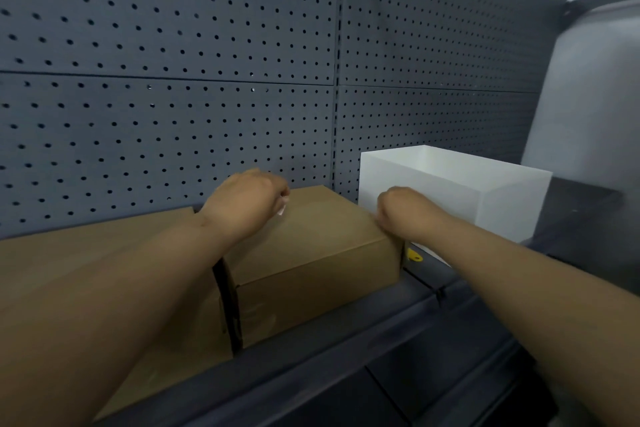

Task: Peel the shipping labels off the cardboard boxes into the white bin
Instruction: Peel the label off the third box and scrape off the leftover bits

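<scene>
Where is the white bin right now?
Head view, right side: the white bin stands just beyond the right hand, beside the right end of the smaller cardboard box, in front of the pegboard.

- A shop or stockroom, judging by its fittings;
- dark grey perforated back panels (166,45) meet at a slotted upright (335,121), as on retail shelving;
- a dark metal shelf (450,308) carries plain cardboard boxes (311,236) and a white bin (450,194)
</scene>
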